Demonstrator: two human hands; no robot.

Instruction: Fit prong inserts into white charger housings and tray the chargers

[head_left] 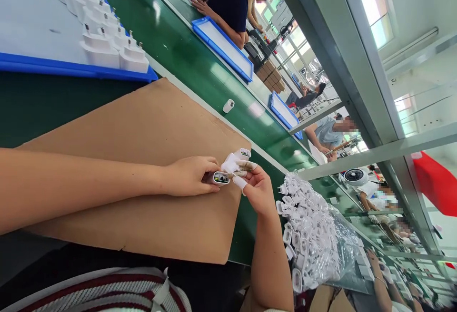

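Note:
My left hand [193, 176] is closed around a white charger housing [222, 179]; its open end faces right and shows a circuit board inside. White finger covers sit on the fingertips of my right hand [257, 187]. Those fingers are bent and pinched together at the housing's open end, and what is between them is too small to make out. Just behind the fingers is a white piece [230, 163] whose shape is partly hidden. Another white housing [245, 153] with parts showing inside lies beyond it, near the corner of the cardboard sheet [171, 126].
At the upper left, a blue-edged tray [43, 62] bears rows of white plugs [100, 48]. One white housing [228, 106] lies on the green conveyor belt [193, 72]. A plastic bag of white housings [310, 231] is at my right. Co-workers sit across the line.

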